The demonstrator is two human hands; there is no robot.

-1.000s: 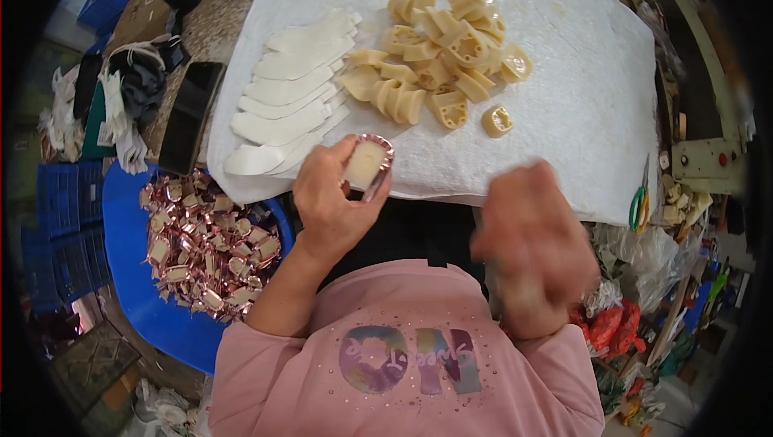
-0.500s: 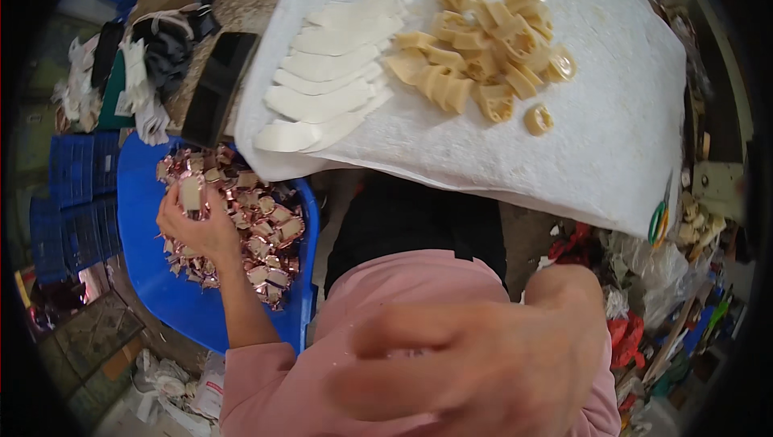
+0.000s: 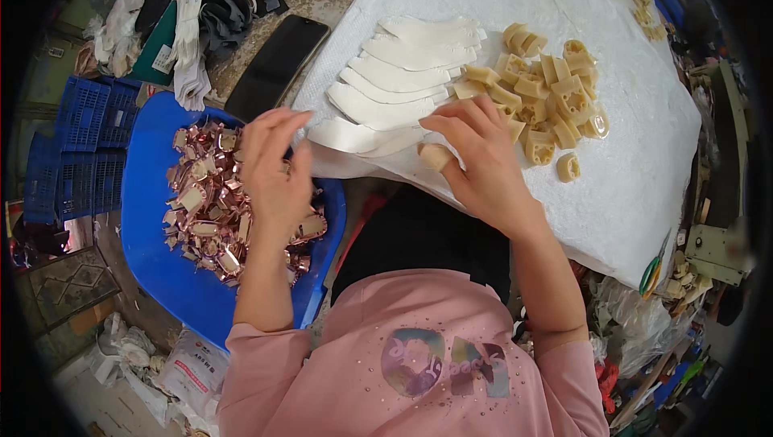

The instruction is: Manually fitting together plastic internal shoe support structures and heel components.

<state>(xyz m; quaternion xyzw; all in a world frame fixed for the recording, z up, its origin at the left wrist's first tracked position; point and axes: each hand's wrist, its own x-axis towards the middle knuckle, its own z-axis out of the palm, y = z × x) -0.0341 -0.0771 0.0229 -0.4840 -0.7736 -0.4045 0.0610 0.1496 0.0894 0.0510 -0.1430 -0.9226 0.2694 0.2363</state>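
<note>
My left hand (image 3: 276,171) is over the right part of a blue tub, beside the near end of the white strips. Its thumb and fingers are apart, and nothing shows between them. The tub holds a heap of shiny pink-copper pieces with pale faces (image 3: 205,228). My right hand (image 3: 487,167) hovers at the near ends of the overlapping white strips (image 3: 394,99), thumb and forefinger apart. Something tan (image 3: 436,157) covers or lies at its thumb tip; I cannot tell which. Just beyond that hand is a pile of tan, hollow, ring-like pieces (image 3: 555,91).
White cloth (image 3: 628,195) covers the table. A dark phone-like slab (image 3: 278,63) lies left of it, near gloves (image 3: 189,43). The blue tub (image 3: 149,195) stands at the left, with blue crates (image 3: 84,115) beyond. Scissors with coloured handles (image 3: 651,276) hang at the cloth's right edge.
My left hand has let go of a pink-copper piece and moved right, toward the strips. My right hand has gone from close to my chest out over the table. The view has shifted.
</note>
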